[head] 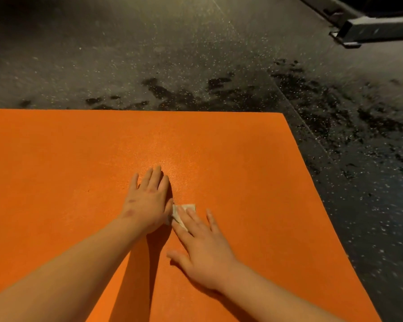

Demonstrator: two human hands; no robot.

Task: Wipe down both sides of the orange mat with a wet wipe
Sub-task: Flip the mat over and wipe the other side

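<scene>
On the dark speckled rubber floor [196, 54], blotched with darker, wet-looking patches, lies the flat orange foam mat [230, 159], which fills the lower frame with its far and right edges showing. A grey metal beam [370, 31] sits in the top right corner.

The left hand [149, 203] lies palm-down on the mat, fingers straight and close together, holding nothing. Just beside it, the right hand [203, 249] has straight, spread fingers that press a small folded whitish wet wipe [184, 212] flat against the middle of the mat. The left thumb appears to touch the wipe's edge.

The wipe is pressed rather than gripped, so a fast stroke could leave it behind or bunch it up. If the bracing left hand lifts, the mat may slide on the damp-looking floor.

The mat's left and near ends are cut off and its underside is hidden, so which side has been wiped cannot be told. Fingers cover much of the wipe.
</scene>
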